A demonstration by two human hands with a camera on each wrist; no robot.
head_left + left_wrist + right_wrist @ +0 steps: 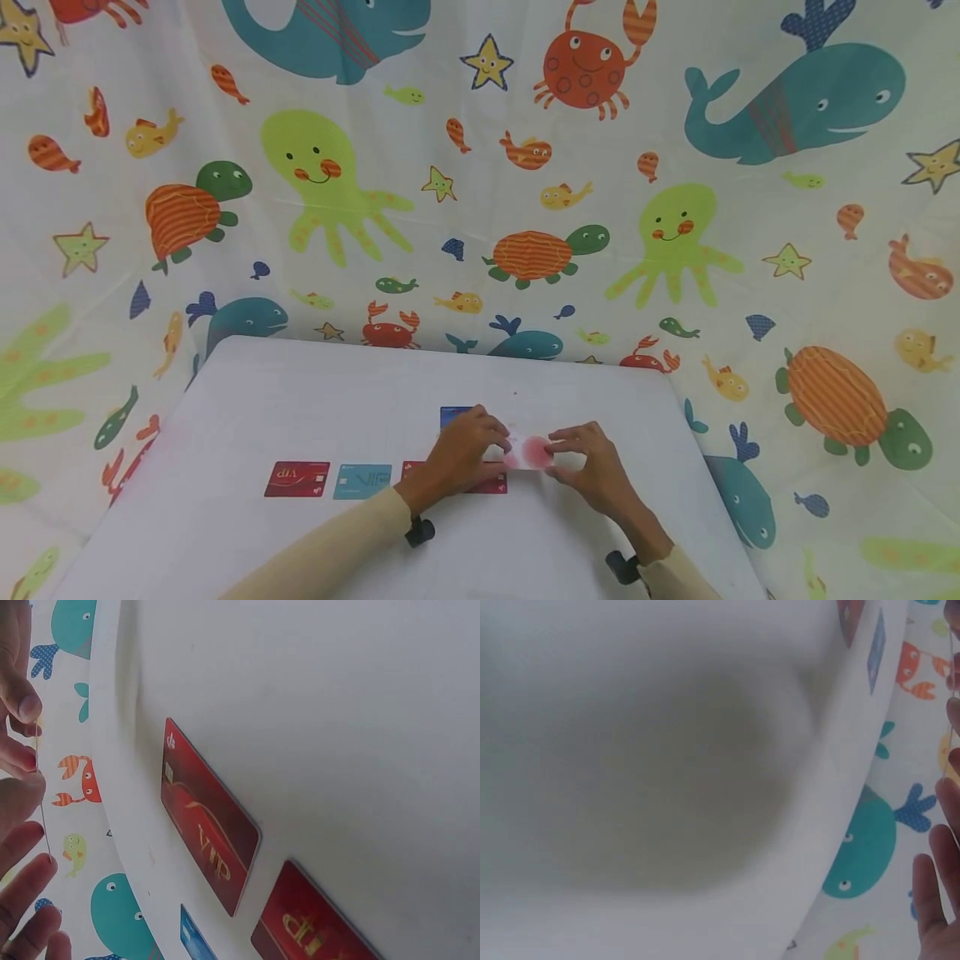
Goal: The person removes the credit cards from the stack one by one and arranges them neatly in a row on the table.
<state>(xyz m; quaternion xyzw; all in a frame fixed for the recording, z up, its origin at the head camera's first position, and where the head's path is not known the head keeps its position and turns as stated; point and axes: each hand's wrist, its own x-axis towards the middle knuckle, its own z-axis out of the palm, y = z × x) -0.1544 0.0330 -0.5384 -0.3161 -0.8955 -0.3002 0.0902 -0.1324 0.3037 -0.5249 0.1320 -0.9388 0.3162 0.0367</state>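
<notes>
Both hands hold a thin white card with a pink circle on it, raised over the table. My left hand pinches its left side between thumb and fingers. The right side is pinched by my right hand. Edge-on, the card appears as a fine line in the left wrist view. Below the left hand lie two red cards, one partly covered by that hand and another showing beneath it. Behind the left hand, a blue card is partly hidden.
A red VIP card and a light blue card lie in a row at the left of the white table. Behind the table hangs a curtain printed with sea animals. Each wrist carries a small black camera.
</notes>
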